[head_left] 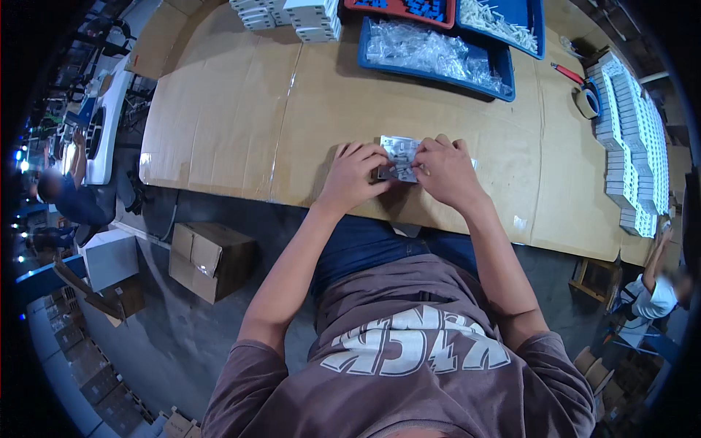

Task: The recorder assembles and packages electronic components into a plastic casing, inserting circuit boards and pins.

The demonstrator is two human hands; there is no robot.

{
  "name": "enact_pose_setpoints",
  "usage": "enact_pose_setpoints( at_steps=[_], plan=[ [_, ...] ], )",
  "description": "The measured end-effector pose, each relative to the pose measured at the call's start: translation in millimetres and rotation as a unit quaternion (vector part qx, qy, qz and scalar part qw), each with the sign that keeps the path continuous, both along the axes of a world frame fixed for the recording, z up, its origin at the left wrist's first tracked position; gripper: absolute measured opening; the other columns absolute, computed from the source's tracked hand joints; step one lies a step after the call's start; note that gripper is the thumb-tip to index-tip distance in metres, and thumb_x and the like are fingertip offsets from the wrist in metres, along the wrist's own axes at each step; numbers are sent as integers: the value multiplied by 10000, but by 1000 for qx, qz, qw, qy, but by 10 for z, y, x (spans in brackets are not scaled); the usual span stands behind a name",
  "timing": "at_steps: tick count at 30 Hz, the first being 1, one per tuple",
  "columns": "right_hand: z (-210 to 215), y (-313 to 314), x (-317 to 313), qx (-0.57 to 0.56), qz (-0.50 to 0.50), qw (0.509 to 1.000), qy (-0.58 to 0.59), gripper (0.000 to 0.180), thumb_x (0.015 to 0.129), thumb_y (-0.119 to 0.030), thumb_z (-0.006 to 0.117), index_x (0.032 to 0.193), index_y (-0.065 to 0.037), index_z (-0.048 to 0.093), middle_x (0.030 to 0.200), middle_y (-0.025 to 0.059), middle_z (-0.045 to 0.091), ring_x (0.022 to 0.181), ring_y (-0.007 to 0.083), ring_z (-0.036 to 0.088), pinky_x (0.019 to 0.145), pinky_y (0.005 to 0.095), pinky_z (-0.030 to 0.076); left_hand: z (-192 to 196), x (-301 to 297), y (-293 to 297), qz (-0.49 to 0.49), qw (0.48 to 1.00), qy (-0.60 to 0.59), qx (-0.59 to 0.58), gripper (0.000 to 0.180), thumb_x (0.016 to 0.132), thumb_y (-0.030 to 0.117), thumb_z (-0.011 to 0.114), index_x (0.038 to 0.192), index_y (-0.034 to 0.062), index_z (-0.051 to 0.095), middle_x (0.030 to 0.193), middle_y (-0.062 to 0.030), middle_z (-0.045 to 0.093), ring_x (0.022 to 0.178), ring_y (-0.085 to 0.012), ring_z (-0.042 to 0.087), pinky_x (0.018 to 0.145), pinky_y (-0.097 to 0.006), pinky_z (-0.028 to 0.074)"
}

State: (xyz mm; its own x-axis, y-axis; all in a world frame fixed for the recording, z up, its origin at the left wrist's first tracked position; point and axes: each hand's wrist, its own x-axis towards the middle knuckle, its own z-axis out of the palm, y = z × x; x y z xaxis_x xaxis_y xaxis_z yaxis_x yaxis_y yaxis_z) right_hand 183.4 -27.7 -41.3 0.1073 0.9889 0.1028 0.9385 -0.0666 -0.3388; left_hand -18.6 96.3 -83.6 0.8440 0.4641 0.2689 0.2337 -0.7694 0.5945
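A small white-and-grey printed packet lies near the front edge of the cardboard-covered table, between my hands. It could be a printed sheet or a bag; its kind is unclear. My left hand curls in from the left, thumb and fingers closed on its left edge. On the other side, my right hand pinches its right part, with fingers bent over it. Small pale pieces seem to lie on or in it between the fingertips, too small to name. A pale edge also shows just right of my right hand.
Beyond my hands stand a blue tray of clear plastic bags, a red tray of blue parts and another blue tray of white pieces. White boxes are stacked at right, near a tape roll. A carton sits on the floor.
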Motion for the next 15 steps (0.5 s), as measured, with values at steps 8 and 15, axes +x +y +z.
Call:
enact_pose_setpoints(
  at_steps=[8, 15],
  plan=[
    [58, 68, 63, -52, 31, 993, 98, 109, 829, -51, 668, 900, -77, 746, 975, 88, 701, 972, 294, 644, 845, 430, 488, -39, -33, 18, 6, 1000, -8, 9, 344, 747, 293, 849, 1015, 111, 731, 1121, 20, 659, 1087, -225, 587, 981, -414, 423],
    [463, -41, 335, -6, -51, 971, 234, 106, 903, -61, 708, 990, -1, 715, 966, 159, 692, 882, 360, 658, 798, 420, 528, -18, -9, 41, 18, 999, -19, -28, 572, 708, 364, 891, 1182, 136, 666, 1258, -63, 617, 1191, -288, 571, 1041, -442, 403]
  ],
)
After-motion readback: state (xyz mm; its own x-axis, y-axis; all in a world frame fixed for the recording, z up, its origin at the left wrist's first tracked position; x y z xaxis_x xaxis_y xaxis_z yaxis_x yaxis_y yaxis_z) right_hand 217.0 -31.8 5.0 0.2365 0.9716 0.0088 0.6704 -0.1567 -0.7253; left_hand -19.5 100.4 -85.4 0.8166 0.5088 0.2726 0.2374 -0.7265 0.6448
